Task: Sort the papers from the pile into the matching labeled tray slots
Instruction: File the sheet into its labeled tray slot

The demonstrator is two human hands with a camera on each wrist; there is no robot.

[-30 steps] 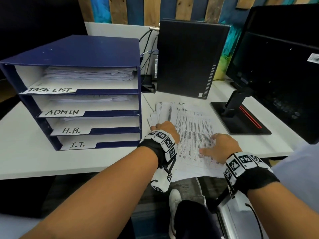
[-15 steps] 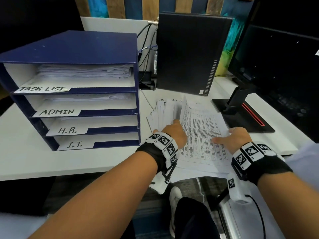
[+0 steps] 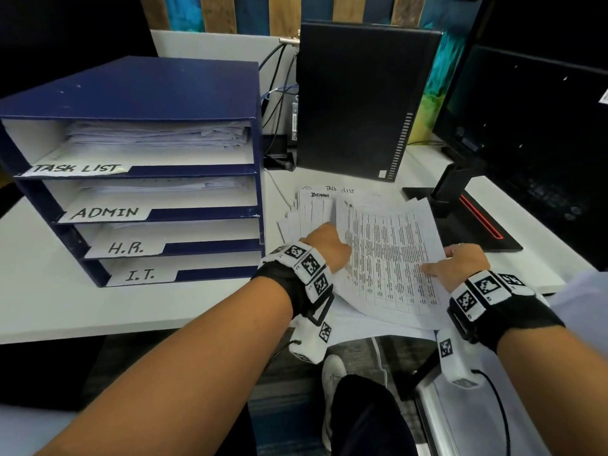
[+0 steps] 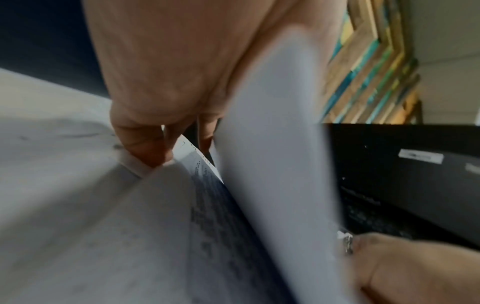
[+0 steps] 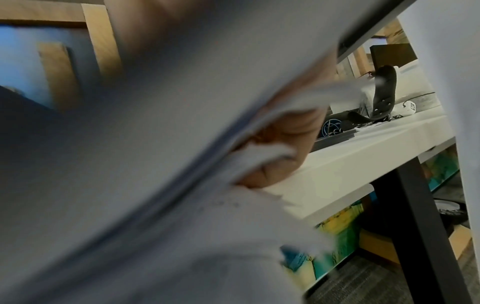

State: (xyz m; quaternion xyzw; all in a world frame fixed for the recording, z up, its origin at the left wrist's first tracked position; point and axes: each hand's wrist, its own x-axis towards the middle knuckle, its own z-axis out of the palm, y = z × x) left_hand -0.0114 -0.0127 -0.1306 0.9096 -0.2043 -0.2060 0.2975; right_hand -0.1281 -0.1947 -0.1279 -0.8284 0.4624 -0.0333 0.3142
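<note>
A blue tray rack [image 3: 184, 93] stands at the left of the desk, with slots labelled TASK LIST [image 3: 77, 168], ADMIN [image 3: 105, 212], H.R. [image 3: 125, 248] and I.T. [image 3: 139, 275]. The fanned paper pile [image 3: 312, 209] lies just right of it. A printed top sheet [image 3: 388, 258] is raised off the pile. My right hand [image 3: 460, 263] pinches its right edge, thumb on top and fingers [image 5: 285, 144] beneath. My left hand [image 3: 324, 245] is at the sheet's left edge. Its curled fingertips [image 4: 145, 148] dig into the papers below, beside the lifted sheet [image 4: 272, 144].
A black computer case [image 3: 358, 100] stands behind the pile. A monitor [image 3: 533, 133] on a black stand base [image 3: 467, 222] is close at the right. Cables [image 3: 276, 93] hang between rack and case. The top two slots hold stacked papers. The desk's front edge [image 3: 131, 327] is near my forearms.
My right hand slid from the middle of the top sheet to its right edge and lifted it. My left hand pushed further forward into the pile.
</note>
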